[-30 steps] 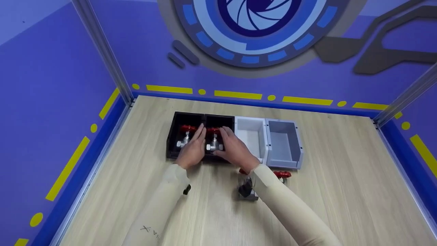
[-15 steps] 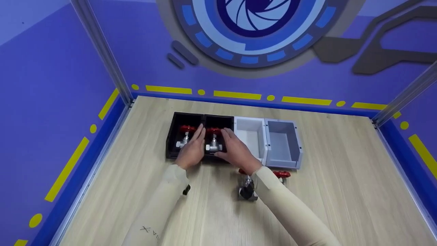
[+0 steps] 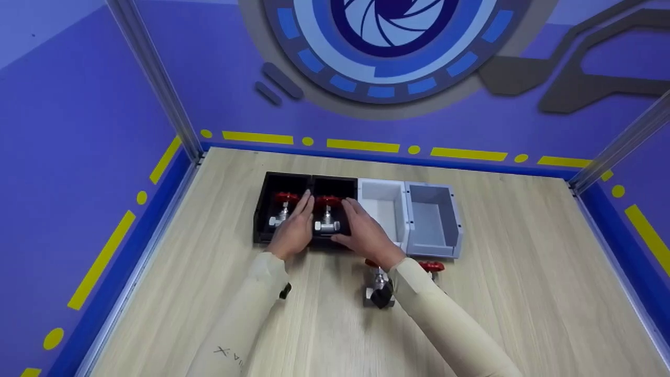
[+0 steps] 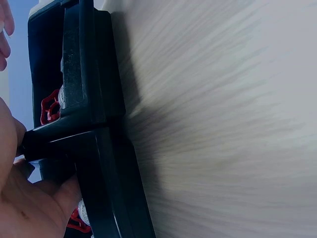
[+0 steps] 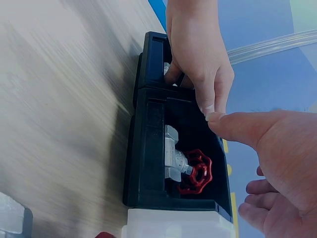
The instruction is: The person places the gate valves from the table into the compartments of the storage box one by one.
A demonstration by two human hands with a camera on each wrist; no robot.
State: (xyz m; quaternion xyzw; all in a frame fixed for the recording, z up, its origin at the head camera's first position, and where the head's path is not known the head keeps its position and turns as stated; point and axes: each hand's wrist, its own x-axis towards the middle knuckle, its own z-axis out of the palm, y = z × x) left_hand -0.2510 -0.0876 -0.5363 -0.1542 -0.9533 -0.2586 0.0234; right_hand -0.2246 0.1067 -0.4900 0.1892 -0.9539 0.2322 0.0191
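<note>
Two valves with red handwheels lie in adjoining black bins: one valve (image 3: 281, 219) in the left bin (image 3: 285, 180), the other valve (image 3: 327, 226) in the right bin (image 3: 335, 184). My left hand (image 3: 294, 230) rests over the divider between them, its fingers straight. Its thumb (image 4: 68, 194) reaches inside the left bin. My right hand (image 3: 369, 235) hovers by the right bin's right side, next to the second valve. Its fingers are extended and its thumb stands apart. In the right wrist view a gap shows between this hand and the valve (image 5: 172, 153).
To the right of the black bins stand a white bin (image 3: 384, 209) and a grey bin (image 3: 429, 220). On the wooden table (image 3: 523, 293), a third valve (image 3: 370, 296) and another red handwheel (image 3: 431, 266) are partly hidden by my right arm. Purple walls enclose the table.
My right hand has shifted slightly right, away from the valve in the right black bin, and its thumb has drawn back. My left hand has stayed at the divider.
</note>
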